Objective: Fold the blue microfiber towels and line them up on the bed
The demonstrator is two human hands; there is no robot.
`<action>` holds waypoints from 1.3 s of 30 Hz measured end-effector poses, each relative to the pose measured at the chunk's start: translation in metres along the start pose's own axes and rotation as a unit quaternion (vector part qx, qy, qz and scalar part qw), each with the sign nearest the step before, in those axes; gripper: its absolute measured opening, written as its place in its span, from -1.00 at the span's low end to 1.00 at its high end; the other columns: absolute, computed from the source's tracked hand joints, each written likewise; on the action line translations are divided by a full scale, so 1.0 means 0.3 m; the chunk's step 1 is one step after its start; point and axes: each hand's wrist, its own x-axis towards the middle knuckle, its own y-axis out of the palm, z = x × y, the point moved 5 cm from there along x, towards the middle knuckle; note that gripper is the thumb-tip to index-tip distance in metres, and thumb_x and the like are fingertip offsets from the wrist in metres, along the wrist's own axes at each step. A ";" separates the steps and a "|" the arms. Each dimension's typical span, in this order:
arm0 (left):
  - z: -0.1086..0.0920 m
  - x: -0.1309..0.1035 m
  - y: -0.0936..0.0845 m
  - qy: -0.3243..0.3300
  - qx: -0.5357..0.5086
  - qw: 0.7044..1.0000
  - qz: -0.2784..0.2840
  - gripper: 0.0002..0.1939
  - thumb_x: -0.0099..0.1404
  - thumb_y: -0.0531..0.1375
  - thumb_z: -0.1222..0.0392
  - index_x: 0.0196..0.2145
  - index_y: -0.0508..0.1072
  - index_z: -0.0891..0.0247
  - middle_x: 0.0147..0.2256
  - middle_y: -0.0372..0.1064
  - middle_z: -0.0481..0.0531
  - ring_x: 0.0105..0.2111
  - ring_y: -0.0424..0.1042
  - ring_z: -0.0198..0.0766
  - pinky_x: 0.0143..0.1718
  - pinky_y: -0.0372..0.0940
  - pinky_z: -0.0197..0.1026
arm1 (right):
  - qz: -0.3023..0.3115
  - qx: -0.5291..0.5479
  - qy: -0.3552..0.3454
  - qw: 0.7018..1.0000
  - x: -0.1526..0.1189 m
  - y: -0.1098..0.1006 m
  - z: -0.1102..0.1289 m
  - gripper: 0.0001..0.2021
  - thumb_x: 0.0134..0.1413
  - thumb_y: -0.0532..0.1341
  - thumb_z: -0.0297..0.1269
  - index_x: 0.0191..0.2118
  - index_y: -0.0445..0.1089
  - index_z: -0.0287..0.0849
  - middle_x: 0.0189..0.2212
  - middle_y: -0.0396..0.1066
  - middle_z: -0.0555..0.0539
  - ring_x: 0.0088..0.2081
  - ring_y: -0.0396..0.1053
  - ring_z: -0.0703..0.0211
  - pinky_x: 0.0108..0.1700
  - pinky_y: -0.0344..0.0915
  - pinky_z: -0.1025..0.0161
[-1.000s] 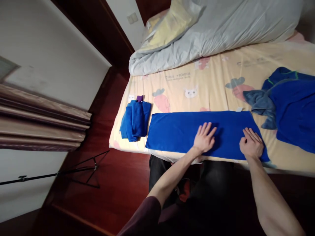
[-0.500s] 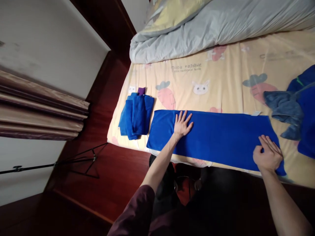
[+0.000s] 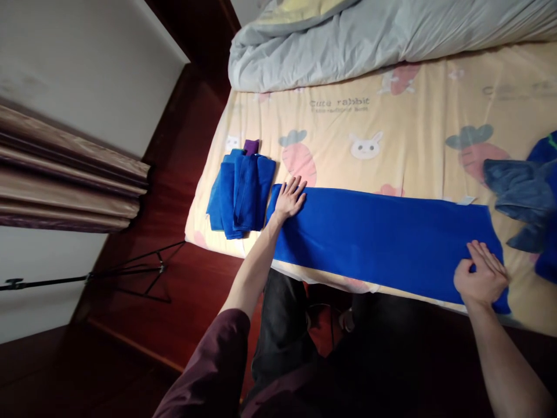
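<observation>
A long blue towel (image 3: 383, 238) lies spread along the near edge of the bed, with a small white tag (image 3: 466, 201) on its far edge. My left hand (image 3: 289, 200) rests palm down near the towel's left end, fingers spread. At the right end, my right hand (image 3: 481, 276) presses on the cloth with its fingers stretched out side by side and the thumb bent. Just left of the towel sits a stack of folded blue towels (image 3: 246, 194) with a purple piece (image 3: 251, 147) poking out behind.
Crumpled grey-blue cloth (image 3: 520, 191) and more blue fabric lie on the right. A rolled grey quilt (image 3: 304, 64) crosses the back of the patterned bed sheet (image 3: 335, 139). Black tripod legs (image 3: 152, 270) stand on the floor at left, near curtains (image 3: 65, 174).
My left hand has slid left along the towel, from inside it to close to its left end. My right hand stays at the right end. The view has shifted slightly.
</observation>
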 end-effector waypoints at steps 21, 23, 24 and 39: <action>0.112 -0.119 -0.043 -0.063 -0.013 0.997 -0.034 -0.33 0.54 -0.09 -0.07 0.47 0.09 0.27 0.52 -0.15 0.13 0.52 -0.20 -0.06 0.51 -0.22 0.16 | 0.000 -0.007 0.005 1.000 0.010 0.012 -0.019 -0.50 0.12 0.03 -0.39 0.07 0.60 -0.26 0.02 0.59 -0.36 0.16 0.51 -0.19 0.23 0.39 -0.05; 0.078 -0.154 -0.043 -0.082 -0.010 0.996 -0.037 -0.33 0.54 -0.11 -0.05 0.47 0.07 0.32 0.52 -0.18 0.16 0.52 -0.23 -0.05 0.51 -0.24 0.18 | 0.007 0.000 0.001 1.000 0.013 0.006 -0.006 -0.48 0.10 0.03 -0.40 0.08 0.59 -0.29 0.04 0.58 -0.38 0.17 0.50 -0.20 0.23 0.39 -0.07; 0.055 -0.188 -0.041 -0.087 -0.008 0.995 -0.037 -0.33 0.55 -0.11 -0.04 0.48 0.06 0.33 0.52 -0.20 0.17 0.53 -0.25 -0.04 0.51 -0.26 0.19 | 0.012 -0.001 0.001 1.000 0.014 0.004 -0.002 -0.48 0.09 0.03 -0.40 0.09 0.58 -0.30 0.05 0.57 -0.38 0.18 0.49 -0.21 0.23 0.38 -0.07; 0.106 -0.581 -0.058 -0.217 0.010 0.976 -0.027 -0.30 0.54 -0.16 -0.05 0.47 0.04 0.41 0.42 0.10 0.32 0.37 0.25 0.04 0.37 0.16 0.10 | 0.024 -0.010 0.005 1.000 -0.001 0.004 0.007 -0.54 0.19 0.02 -0.42 0.06 0.57 -0.38 0.09 0.55 -0.36 0.25 0.44 -0.09 0.33 0.28 0.03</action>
